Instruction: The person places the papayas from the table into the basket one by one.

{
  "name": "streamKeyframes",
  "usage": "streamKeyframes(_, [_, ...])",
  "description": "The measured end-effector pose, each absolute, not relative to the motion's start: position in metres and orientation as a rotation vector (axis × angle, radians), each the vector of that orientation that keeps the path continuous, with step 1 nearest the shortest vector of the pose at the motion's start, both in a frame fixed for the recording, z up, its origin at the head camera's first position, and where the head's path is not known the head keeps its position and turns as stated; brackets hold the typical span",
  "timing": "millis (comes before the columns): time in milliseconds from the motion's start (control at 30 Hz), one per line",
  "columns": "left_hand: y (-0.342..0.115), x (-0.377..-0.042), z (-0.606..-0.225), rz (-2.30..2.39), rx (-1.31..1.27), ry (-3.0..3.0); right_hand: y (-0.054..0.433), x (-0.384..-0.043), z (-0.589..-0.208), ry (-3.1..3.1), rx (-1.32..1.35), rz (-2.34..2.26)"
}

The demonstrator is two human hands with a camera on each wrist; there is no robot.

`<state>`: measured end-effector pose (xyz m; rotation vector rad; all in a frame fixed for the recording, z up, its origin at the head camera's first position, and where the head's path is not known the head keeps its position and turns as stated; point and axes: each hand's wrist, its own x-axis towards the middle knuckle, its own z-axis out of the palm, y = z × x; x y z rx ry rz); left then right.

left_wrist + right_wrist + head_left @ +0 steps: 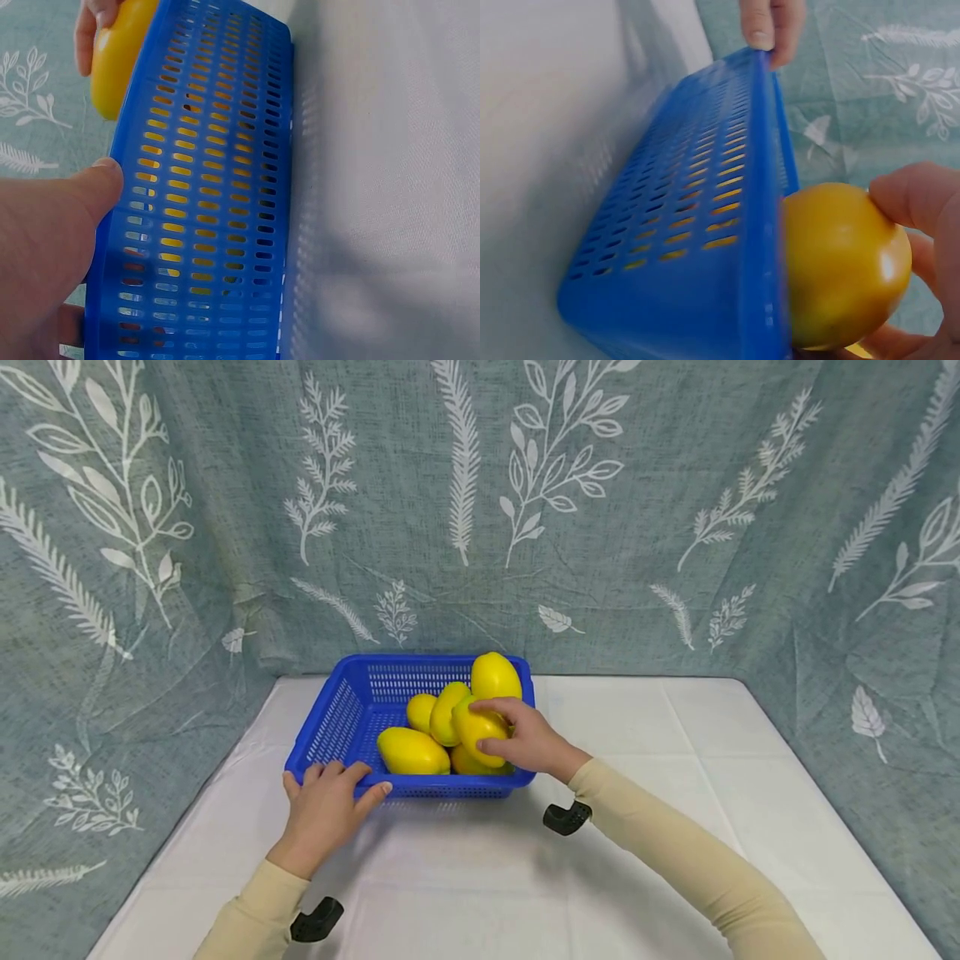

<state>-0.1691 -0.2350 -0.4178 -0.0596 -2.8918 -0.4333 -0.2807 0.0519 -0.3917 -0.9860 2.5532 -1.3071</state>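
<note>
My left hand [324,814] grips the near left rim of a blue plastic basket [450,782]. In the left wrist view its thumb lies over the basket's slotted wall [202,217]. At the basket's right side, my right hand [536,739] holds a large yellow lemon [480,731] between thumb and fingers. The right wrist view shows this lemon [847,262] just beyond the rim, with fingertips on its skin. Several other yellow fruits are in the basket: a long one [412,752] in front, a tall one [495,675] at the back right corner, and more between them, partly hidden.
A white cloth covers the table [645,777] under the basket. Behind and at both sides hangs a grey-green curtain [405,527] with white leaf prints, close to the basket's back edge. Black wrist devices [567,818] sit below each forearm.
</note>
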Motion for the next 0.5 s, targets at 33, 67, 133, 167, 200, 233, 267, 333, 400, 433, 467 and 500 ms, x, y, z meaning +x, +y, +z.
streamKeyframes(33, [-0.2350, -0.1691, -0.4174, -0.433, -0.061, -2.890, 0.0517, -0.2800, -0.3923, 2.559, -1.000, -1.293])
streamKeyframes(67, [-0.2350, -0.1691, -0.4170, -0.433, -0.061, -2.889, 0.0516, -0.2790, -0.3928, 2.566, -1.013, -1.276])
streamKeyframes(133, [-0.2350, -0.1691, -0.4164, -0.432, -0.060, -2.888, 0.0510, -0.2773, -0.3938, 2.584, -1.022, -1.238])
streamKeyframes(167, [-0.2349, -0.1691, -0.4163, -0.431, -0.060, -2.889, 0.0504, -0.2765, -0.3942, 2.596, -1.025, -1.218])
streamKeyframes(200, [-0.2349, -0.1691, -0.4162, -0.432, -0.059, -2.891, 0.0500, -0.2756, -0.3945, 2.610, -1.021, -1.201])
streamKeyframes(233, [-0.2348, -0.1692, -0.4162, -0.432, -0.059, -2.892, 0.0494, -0.2746, -0.3944, 2.622, -1.013, -1.188])
streamKeyframes(267, [-0.2348, -0.1692, -0.4163, -0.433, -0.059, -2.893, 0.0490, -0.2740, -0.3945, 2.635, -1.005, -1.175])
streamKeyframes(333, [-0.2348, -0.1691, -0.4167, -0.433, -0.059, -2.896, 0.0484, -0.2729, -0.3943, 2.655, -0.990, -1.164])
streamKeyframes(400, [-0.2349, -0.1689, -0.4172, -0.432, -0.058, -2.897, 0.0479, -0.2724, -0.3937, 2.666, -0.978, -1.155])
streamKeyframes(433, [-0.2350, -0.1687, -0.4174, -0.432, -0.057, -2.896, 0.0477, -0.2722, -0.3932, 2.668, -0.971, -1.150])
streamKeyframes(467, [-0.2351, -0.1685, -0.4176, -0.432, -0.056, -2.895, 0.0476, -0.2721, -0.3926, 2.671, -0.963, -1.152])
streamKeyframes(500, [-0.2351, -0.1684, -0.4177, -0.433, -0.056, -2.895, 0.0478, -0.2719, -0.3917, 2.668, -0.950, -1.160])
